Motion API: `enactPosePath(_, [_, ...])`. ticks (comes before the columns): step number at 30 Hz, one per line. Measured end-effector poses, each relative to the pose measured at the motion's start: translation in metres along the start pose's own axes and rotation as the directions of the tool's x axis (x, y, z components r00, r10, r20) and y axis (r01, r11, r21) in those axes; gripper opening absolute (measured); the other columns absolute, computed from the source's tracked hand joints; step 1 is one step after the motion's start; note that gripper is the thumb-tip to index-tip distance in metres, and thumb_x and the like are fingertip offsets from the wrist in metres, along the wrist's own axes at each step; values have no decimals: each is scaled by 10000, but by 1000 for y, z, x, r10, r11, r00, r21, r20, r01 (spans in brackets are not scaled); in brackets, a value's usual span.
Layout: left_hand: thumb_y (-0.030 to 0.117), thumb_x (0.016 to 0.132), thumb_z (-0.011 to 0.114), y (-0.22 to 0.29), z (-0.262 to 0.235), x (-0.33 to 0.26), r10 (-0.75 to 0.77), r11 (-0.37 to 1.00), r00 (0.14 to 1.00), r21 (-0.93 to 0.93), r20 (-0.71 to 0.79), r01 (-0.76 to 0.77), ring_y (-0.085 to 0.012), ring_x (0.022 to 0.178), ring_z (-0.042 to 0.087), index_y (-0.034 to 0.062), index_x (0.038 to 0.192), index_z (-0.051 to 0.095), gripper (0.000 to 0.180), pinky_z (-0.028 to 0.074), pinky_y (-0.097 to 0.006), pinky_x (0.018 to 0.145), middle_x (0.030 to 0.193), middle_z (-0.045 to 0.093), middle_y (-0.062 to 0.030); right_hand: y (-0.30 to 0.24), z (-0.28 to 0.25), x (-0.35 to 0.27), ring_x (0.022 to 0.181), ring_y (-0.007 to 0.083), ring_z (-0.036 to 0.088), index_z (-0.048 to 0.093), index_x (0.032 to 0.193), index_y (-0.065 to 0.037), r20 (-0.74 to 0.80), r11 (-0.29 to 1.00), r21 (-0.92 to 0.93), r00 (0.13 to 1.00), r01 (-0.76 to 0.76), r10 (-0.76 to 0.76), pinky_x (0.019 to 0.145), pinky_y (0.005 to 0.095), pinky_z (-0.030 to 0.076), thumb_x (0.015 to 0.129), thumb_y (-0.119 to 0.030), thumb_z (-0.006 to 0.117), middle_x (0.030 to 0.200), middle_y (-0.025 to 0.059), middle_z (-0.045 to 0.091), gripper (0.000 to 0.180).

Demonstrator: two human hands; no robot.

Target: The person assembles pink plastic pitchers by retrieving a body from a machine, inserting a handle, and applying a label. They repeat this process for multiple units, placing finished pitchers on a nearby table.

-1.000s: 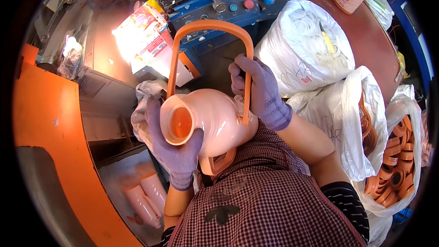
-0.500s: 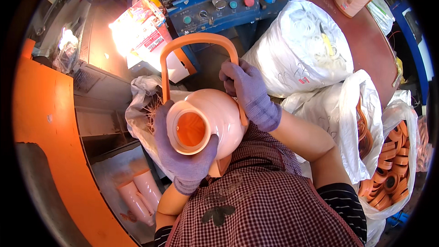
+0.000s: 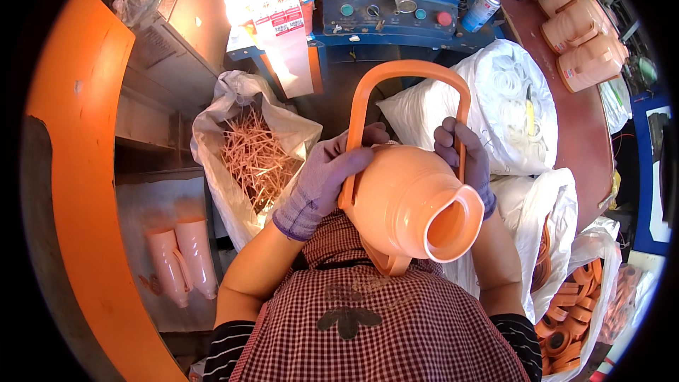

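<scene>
A peach plastic jug (image 3: 392,194) is tilted in front of my apron, its round spout mouth turned toward the lower right. Its tall orange carrying handle (image 3: 403,68) arches above the body, and a second grip shows underneath. My left hand (image 3: 327,173), in a purple-grey knit glove, is closed round the handle's left leg where it meets the body. On the other side my gloved right hand (image 3: 470,155) has its fingers curled round the right leg of the handle. The jug hides part of that hand.
A sack of thin pink plastic scraps (image 3: 254,159) stands left, beside two pink cylindrical shells (image 3: 191,255). White sacks of clear rings (image 3: 520,110) and orange rings (image 3: 573,318) stand right. Ahead is a blue control panel (image 3: 385,10); several peach jugs (image 3: 590,62) stand on the red-brown table.
The jug's mouth has swung from left to lower right. My left hand has moved from the jug's neck to the handle's left leg; my right hand has moved lower on the right leg.
</scene>
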State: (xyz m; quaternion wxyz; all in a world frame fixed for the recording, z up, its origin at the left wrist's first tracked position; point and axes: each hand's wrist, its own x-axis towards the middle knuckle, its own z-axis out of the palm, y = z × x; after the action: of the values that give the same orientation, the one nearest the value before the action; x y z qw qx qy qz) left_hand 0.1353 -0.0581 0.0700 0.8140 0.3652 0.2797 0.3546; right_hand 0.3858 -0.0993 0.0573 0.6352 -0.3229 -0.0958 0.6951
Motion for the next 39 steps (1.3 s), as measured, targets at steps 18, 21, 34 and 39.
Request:
enactPosePath(18, [460,1045,415,56,4,-4,335,942,934,47,-122,-332,-225,986,627,-6,1109,589,502,518,-387,908,1062,649,-135,-40,8,-35,916,238,671,640,1132,-5,329,162,-931,944,327,-18,821,342,545,913,-353,676,1056,159,681,412])
enactPosePath(21, [475,1046,410,66,23,4,375,924,925,-53,-57,-378,-228,1033,609,23,1078,578,483,497,-415,953,1095,627,-137,-26,15,-76,996,264,660,613,1187,-3,643,25,-763,762,646,-77,854,367,541,862,-342,739,1140,182,647,487])
enactPosePath(34, [179,960,635,-9,-16,111,179,920,966,380,-186,-97,-82,915,614,44,1116,675,210,487,-218,776,1023,674,-3,-227,-80,-113,784,279,653,620,1054,22,357,-348,-934,146,83,-923,726,365,508,882,-211,710,879,173,666,304])
enactPosePath(39, [153,947,640,-52,-106,62,206,859,888,511,-411,37,-105,877,636,22,1058,702,182,500,-230,785,960,692,-24,-360,-131,-65,764,340,593,610,938,40,321,-366,-882,191,-298,-928,701,467,471,980,-336,578,850,204,635,379])
